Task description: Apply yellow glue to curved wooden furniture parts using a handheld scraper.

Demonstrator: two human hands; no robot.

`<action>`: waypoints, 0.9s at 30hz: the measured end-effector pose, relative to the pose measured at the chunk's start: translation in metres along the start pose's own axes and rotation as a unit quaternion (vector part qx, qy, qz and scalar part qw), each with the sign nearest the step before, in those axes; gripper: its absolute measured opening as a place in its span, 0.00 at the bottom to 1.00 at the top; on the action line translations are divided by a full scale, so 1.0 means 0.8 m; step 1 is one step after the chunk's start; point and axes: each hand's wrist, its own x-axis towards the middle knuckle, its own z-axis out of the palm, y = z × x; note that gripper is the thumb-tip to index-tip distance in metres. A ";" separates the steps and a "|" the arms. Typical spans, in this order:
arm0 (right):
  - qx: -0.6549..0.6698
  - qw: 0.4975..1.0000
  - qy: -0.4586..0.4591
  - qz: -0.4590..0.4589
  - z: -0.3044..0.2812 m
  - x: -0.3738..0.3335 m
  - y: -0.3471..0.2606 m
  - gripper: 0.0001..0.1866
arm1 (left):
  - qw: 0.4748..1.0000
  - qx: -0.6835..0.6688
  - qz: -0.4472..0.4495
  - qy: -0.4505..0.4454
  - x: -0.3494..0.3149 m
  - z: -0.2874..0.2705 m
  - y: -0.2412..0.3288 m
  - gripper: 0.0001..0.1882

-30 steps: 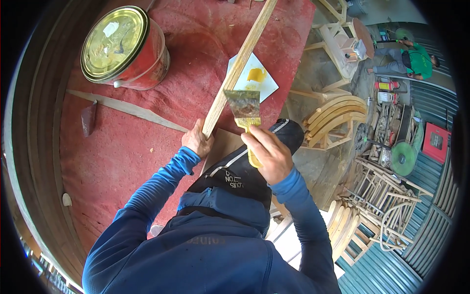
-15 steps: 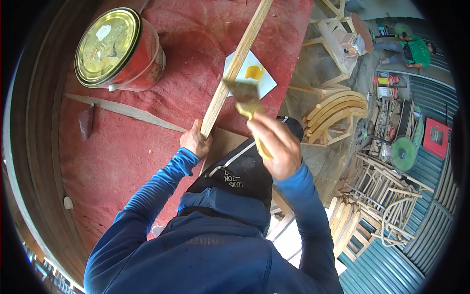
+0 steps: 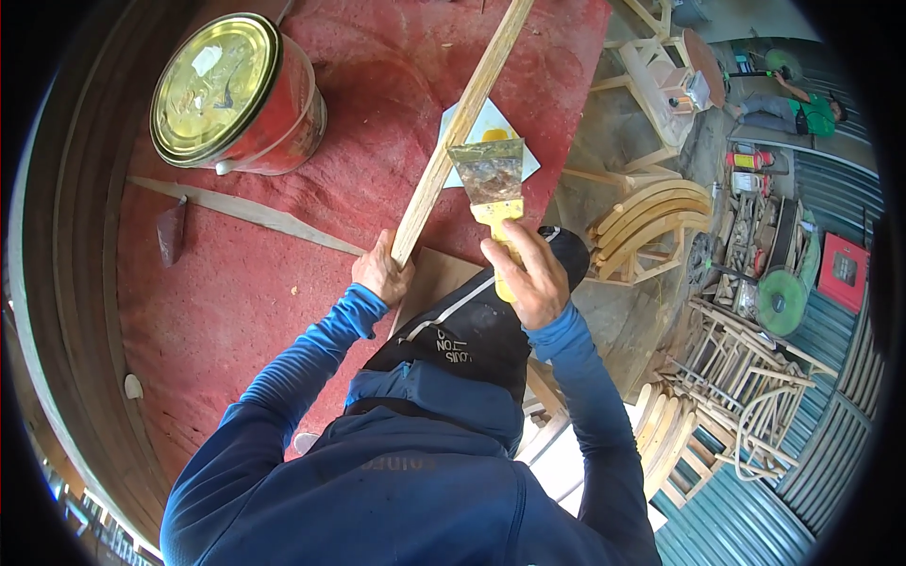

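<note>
Watching remotely, I see the scraper (image 3: 488,174), gripped by the right hand (image 3: 533,281), shifted right before the white card (image 3: 492,117); left hand (image 3: 382,272) clasps the near end of the wood strip (image 3: 460,141), probably between strokes.

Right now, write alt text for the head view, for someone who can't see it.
A person's left hand grips the near end of a wooden strip while the right hand holds a yellow-handled scraper close beside it. Beyond, a white sheet with a yellow smear and a lidded red bucket rest on a red surface.
</note>
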 end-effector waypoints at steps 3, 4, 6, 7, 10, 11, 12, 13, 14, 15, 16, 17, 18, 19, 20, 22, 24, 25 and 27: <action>-0.002 1.000 -0.026 -0.005 0.020 -0.015 0.006 0.21 | 1.000 0.003 -0.006 -0.004 -0.001 -0.002 0.006 0.24; -0.002 1.000 -0.025 -0.005 0.026 -0.020 0.006 0.21 | 1.000 0.006 -0.009 -0.007 0.000 -0.003 0.009 0.24; 0.019 0.999 -0.035 -0.022 0.036 -0.022 0.002 0.22 | 1.000 0.009 -0.013 -0.008 -0.001 -0.001 0.006 0.24; 0.035 0.998 -0.049 -0.026 0.039 -0.023 0.001 0.22 | 1.000 0.007 0.001 0.001 0.000 0.004 -0.002 0.25; 0.059 0.995 -0.072 -0.038 0.029 -0.020 -0.013 0.21 | 1.000 0.007 0.006 0.004 -0.002 0.005 0.000 0.25; 0.080 0.994 -0.061 -0.047 0.018 -0.012 -0.018 0.21 | 1.000 0.008 -0.002 -0.002 -0.001 0.003 0.003 0.25; 0.082 0.994 -0.059 -0.048 0.010 -0.006 -0.020 0.21 | 1.000 0.009 -0.003 -0.001 -0.002 0.002 0.003 0.25; 0.101 0.994 -0.028 -0.033 0.001 0.000 -0.019 0.21 | 1.000 0.011 -0.009 -0.001 -0.001 0.001 0.003 0.25; 0.117 0.993 0.004 -0.016 -0.009 0.004 -0.021 0.21 | 1.000 0.013 -0.013 -0.004 -0.002 0.000 0.003 0.24; 0.093 0.995 0.032 0.003 -0.017 0.015 -0.020 0.21 | 1.000 0.014 -0.011 -0.005 -0.002 0.001 0.001 0.24; 0.076 0.996 0.037 0.020 -0.024 0.024 -0.016 0.22 | 1.000 0.013 0.000 0.004 -0.002 0.002 -0.003 0.24; 0.056 0.997 0.035 0.028 -0.025 0.031 -0.010 0.21 | 1.000 0.012 0.014 0.013 0.000 0.004 -0.004 0.24; 0.036 0.998 0.033 0.035 -0.025 0.037 -0.004 0.21 | 1.000 0.012 0.018 0.012 0.002 0.006 -0.003 0.24; 0.032 0.999 0.006 0.019 -0.024 0.036 0.002 0.22 | 0.999 0.015 0.024 0.015 0.003 0.008 -0.002 0.24; 0.019 0.999 -0.027 0.003 -0.017 0.034 -0.002 0.21 | 0.999 0.019 0.024 0.021 0.002 0.005 -0.001 0.23; 0.035 0.997 -0.069 0.001 -0.017 0.023 -0.018 0.20 | 1.000 0.020 0.005 0.016 0.001 0.003 0.007 0.23; 0.059 0.992 -0.109 0.022 -0.040 0.030 -0.047 0.19 | 1.000 0.016 -0.019 0.013 -0.001 0.000 0.006 0.23; 0.102 0.988 -0.111 0.035 -0.050 0.039 -0.053 0.18 | 1.000 0.013 -0.012 0.015 -0.001 0.000 0.001 0.23; 0.206 0.966 -0.106 0.111 -0.067 0.054 -0.056 0.17 | 1.000 0.012 0.000 0.010 -0.002 0.002 -0.001 0.23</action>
